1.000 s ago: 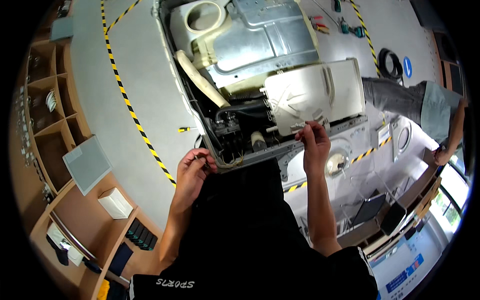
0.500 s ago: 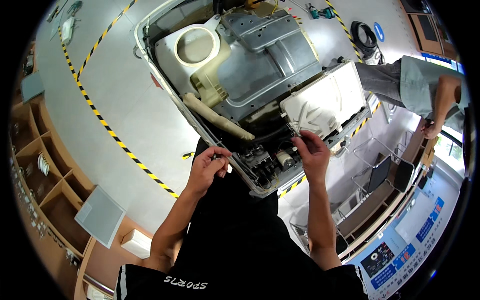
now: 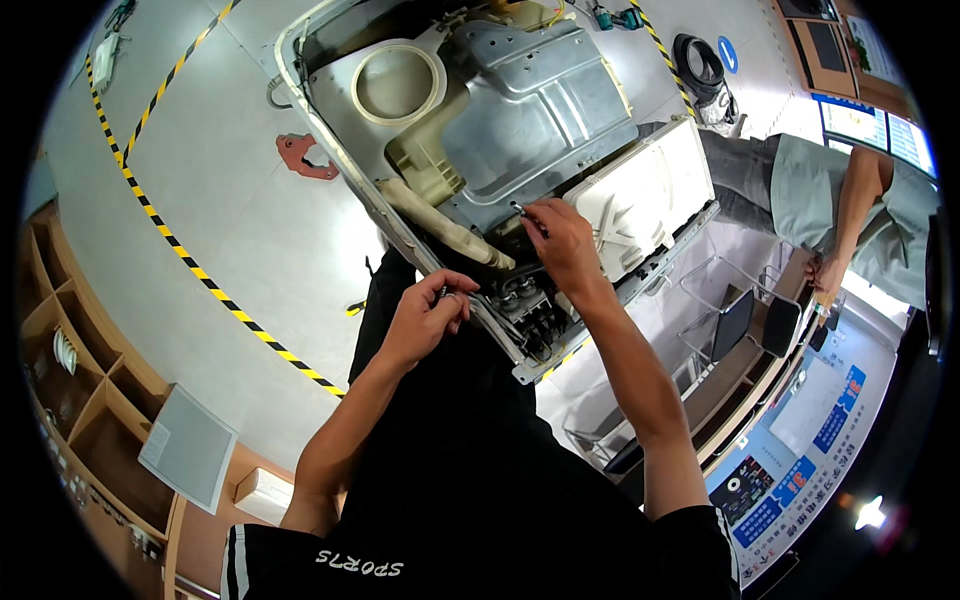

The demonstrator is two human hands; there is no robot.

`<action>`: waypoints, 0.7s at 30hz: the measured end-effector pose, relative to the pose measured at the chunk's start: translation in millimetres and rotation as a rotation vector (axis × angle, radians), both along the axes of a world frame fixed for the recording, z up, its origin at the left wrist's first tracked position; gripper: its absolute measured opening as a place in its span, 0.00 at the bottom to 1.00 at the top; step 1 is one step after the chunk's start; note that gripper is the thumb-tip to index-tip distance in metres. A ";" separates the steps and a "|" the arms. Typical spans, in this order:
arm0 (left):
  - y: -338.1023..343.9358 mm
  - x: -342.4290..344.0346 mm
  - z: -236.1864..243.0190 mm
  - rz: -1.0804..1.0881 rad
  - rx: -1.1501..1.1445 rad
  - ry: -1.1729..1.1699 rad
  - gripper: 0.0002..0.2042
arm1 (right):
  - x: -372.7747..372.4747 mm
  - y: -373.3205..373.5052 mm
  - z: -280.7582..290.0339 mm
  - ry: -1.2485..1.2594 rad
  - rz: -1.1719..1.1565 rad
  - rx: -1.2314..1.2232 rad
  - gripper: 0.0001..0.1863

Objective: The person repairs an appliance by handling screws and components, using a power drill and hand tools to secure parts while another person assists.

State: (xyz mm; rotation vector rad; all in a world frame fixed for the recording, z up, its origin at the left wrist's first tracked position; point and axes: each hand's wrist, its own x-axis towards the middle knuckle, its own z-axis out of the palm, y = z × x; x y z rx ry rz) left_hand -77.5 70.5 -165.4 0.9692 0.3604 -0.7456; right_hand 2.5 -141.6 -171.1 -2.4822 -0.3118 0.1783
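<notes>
While right hand pinches a small metal piece by the grey cover, slack pressure could drop it; left hand: grip unclear.

- Rm bright overall; cool white light on smooth grey floor, pale hot patch nr open white-framed appliance.
- Soft sheen, silvery sheet-metal panel.
- Appliance's lower cavity in deep shadow, detail lost.
- My black short-sleeved shirt v. dark, folds barely show.
- Star-shaped glare, lower R.
- Fisheye bends brown wooden shelving at L; corners black.
- Centre fairly sharp; tiny shiny bit at my bare R hand too small to ID.
</notes>
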 end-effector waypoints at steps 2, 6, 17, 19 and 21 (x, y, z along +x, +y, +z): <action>0.3 0.2 1.3 -0.007 0.003 -0.004 0.09 | 0.6 0.2 -5.7 -0.006 0.007 -0.011 0.07; 0.4 0.4 0.0 -0.002 -0.015 0.002 0.09 | 3.8 -1.2 -14.9 0.000 0.032 -0.034 0.07; 1.2 0.9 -3.5 -0.007 -0.036 -0.014 0.09 | 10.7 11.8 -14.0 0.051 0.047 -0.343 0.07; 1.6 1.3 -3.9 -0.008 -0.044 -0.016 0.09 | 11.7 14.6 -10.2 0.082 0.014 -0.338 0.07; 1.7 1.5 -3.3 -0.011 -0.053 -0.017 0.09 | 10.9 12.6 -9.0 0.042 0.077 -0.291 0.08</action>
